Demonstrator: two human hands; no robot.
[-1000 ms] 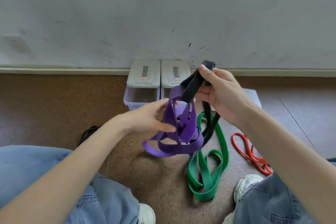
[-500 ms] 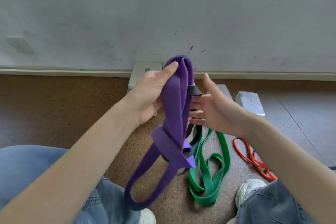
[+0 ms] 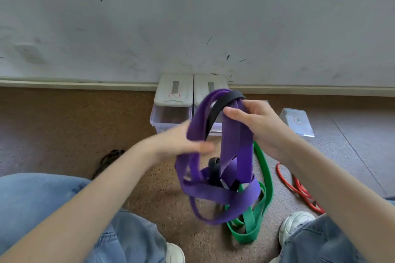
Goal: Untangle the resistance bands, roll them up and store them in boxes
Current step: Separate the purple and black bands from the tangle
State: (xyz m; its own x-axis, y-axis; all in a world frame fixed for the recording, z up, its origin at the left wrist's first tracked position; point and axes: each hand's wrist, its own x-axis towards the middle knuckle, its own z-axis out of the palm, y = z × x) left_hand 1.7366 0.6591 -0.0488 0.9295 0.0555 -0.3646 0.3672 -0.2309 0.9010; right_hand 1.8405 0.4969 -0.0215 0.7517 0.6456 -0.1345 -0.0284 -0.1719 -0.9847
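A wide purple band (image 3: 235,147) hangs in tangled loops in front of me, with a black band (image 3: 220,107) threaded through its top. My right hand (image 3: 260,126) grips the top of the purple and black bands, thumb across the front. My left hand (image 3: 181,143), blurred by motion, is against a purple loop on the left side; its hold is unclear. Below them a green band (image 3: 265,173) lies on the floor. A thin red band (image 3: 299,190) lies to the right. Two clear boxes with white lids (image 3: 174,100) stand against the wall.
A third clear box (image 3: 298,121) sits on the floor at the right. A dark object (image 3: 109,160) lies left of my left wrist. My knees in jeans and white shoes (image 3: 297,226) frame the cork-patterned floor. The wall runs across the back.
My right hand has closed on the top of the purple and black bands. My left hand dropped from the top to a lower loop. The purple band now hangs in wider loops.
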